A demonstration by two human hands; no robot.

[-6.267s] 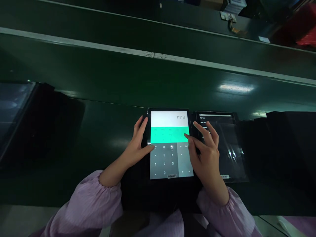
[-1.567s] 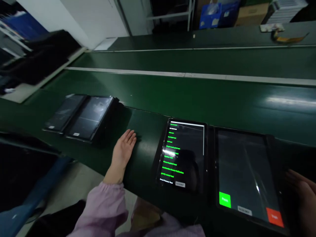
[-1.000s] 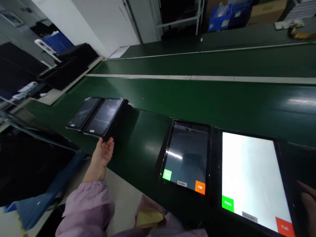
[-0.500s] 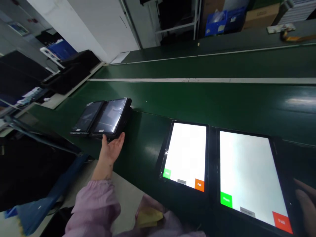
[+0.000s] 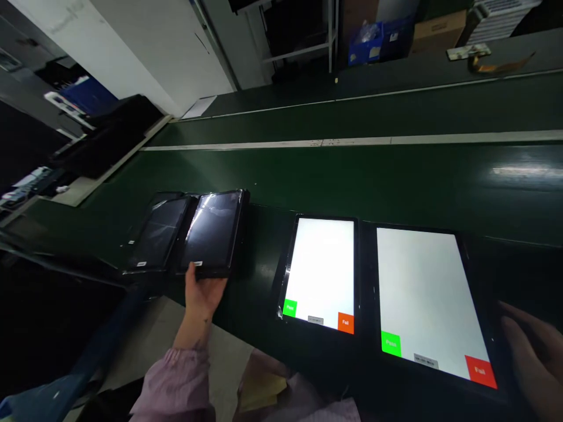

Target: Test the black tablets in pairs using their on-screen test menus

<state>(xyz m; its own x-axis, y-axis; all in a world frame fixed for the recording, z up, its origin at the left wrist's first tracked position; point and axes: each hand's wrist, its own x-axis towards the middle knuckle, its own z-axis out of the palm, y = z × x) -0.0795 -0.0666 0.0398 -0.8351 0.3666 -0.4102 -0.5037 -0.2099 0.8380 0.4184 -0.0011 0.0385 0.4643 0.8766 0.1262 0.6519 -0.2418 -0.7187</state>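
Observation:
My left hand (image 5: 204, 296) is closed on the near edge of a dark tablet (image 5: 212, 228), its thumb on top by a small white label and its fingers underneath. The tablet's screen is black, with glossy film over it. Just left of it lies a second dark tablet (image 5: 160, 231), with part of another device showing below. My right hand (image 5: 532, 357), at the right edge and partly out of view, is beside a large lit tablet (image 5: 426, 293) with its thumb and a finger apart. Between my hands lies a smaller lit tablet (image 5: 321, 269). Both white screens show green Pass and red Fail boxes.
The green bench (image 5: 396, 181) has a pale strip (image 5: 281, 144) running across it. Behind stand a blue bin (image 5: 366, 44) and a cardboard box (image 5: 440, 30). A small part with an orange ribbon cable (image 5: 497, 65) lies on the back ledge.
My left hand has taken a firmer hold, thumb now over the tablet's edge. The dark tablets have shifted nearer and rightward. My right hand shows more, and the view has turned slightly.

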